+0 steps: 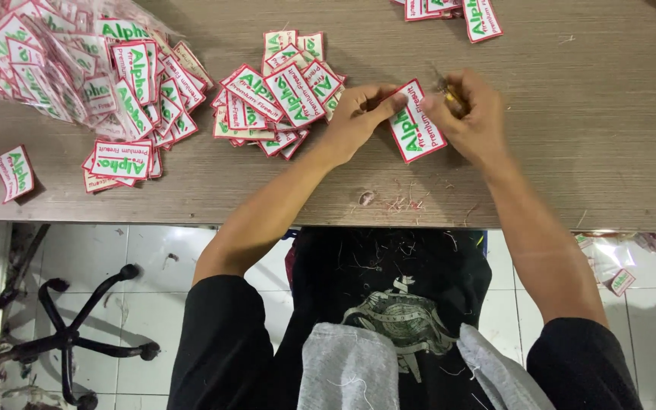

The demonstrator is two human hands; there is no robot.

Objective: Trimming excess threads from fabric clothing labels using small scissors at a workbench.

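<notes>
While both hands meet over the wooden table point(571, 152), heaps of the same white embroidered patches with red borders and green lettering crowd the space around them. A loose pile of patches point(279, 102) lies just beside the left hand, and a bigger heap point(134, 106) spills out of a clear plastic bag point(32, 61) at the far left corner; these are too many and too overlapped to count. One lone patch point(14, 171) sits near the left edge, and a small cluster point(457, 11) lies at the top edge. Cut thread scraps point(404, 201) litter the near edge in front of the hands. On the tiled floor, one office chair base point(77, 326) stands to the left.

A single patch point(417, 125) lies tilted between the hands. The left hand point(354, 118) pinches its upper left edge with curled fingers. The right hand point(468, 114) is closed around a small yellowish tool point(453, 95), mostly hidden, and touches the patch's right side.
</notes>
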